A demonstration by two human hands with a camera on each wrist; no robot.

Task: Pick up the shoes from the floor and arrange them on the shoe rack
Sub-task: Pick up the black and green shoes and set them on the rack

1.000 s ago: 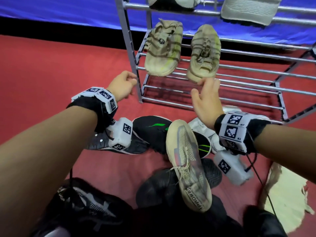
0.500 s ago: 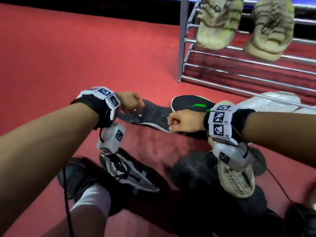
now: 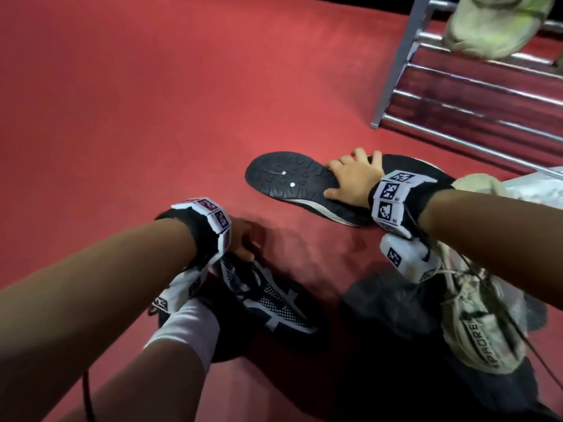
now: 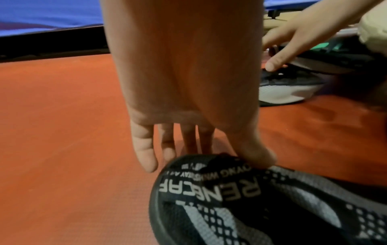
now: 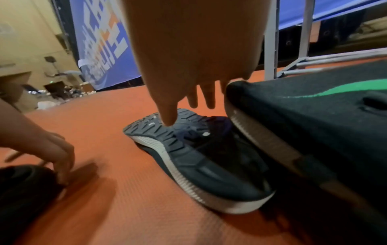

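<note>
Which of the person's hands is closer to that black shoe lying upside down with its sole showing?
Right. The right hand rests on the upturned black shoe; the left hand is apart, at the patterned shoe.

Light fell dim and warm from above, casting soft dark shadows of both arms on the red floor (image 3: 152,117). The shoe rack (image 3: 457,95) bars streaked with motion blur. Both wrist views bent strongly at their edges, with near skin out of focus.

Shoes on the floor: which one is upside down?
The dark shoe under the right hand: its treaded sole faces up. The patterned black-and-white shoe and beige laced shoe show their tops.
</note>
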